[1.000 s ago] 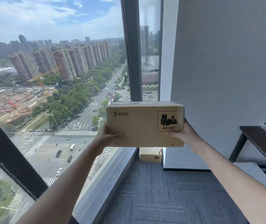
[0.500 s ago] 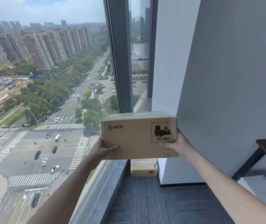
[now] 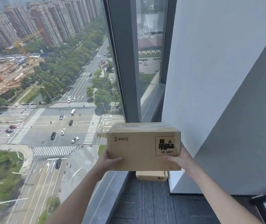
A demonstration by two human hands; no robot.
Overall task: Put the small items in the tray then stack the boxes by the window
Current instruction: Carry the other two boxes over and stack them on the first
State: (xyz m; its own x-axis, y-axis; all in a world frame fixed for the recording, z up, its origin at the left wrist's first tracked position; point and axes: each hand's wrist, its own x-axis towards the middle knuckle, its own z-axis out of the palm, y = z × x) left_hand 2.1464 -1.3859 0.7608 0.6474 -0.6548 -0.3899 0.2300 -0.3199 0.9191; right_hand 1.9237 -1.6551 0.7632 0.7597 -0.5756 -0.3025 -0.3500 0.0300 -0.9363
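Cardboard fills the middle of the view: a brown box (image 3: 138, 149) printed with "PICO" on its near face and a red-bordered battery label reading "UN 3481" is held up in the air by both hands. The left hand (image 3: 108, 160) clasps the box's lower left corner, thumb lying across the near face and the other fingers hidden behind or under the box. The right hand (image 3: 180, 159) clasps the lower right corner the same way, its thumb pressing just below the label. Both hands are closed firmly on the box, one at each end, and it sits level between them.

Directly below the held box, on the dark grey carpet floor (image 3: 146, 204), rests a second box (image 3: 151, 175), smaller-looking and pale brown, pushed into the far corner. It lies between the window sill (image 3: 106, 191) on the left and the white wall (image 3: 198, 78) on the right. Only its near face and a strip of its top show; the held box covers the rest, and a gap separates the two.

To the left, the tall window (image 3: 48, 94) looks down on a road crossing with cars, trees and apartment towers. A dark window frame (image 3: 125, 62) rises behind the held box. At the lower right edge, part of a dark desk leg (image 3: 261, 206) shows.
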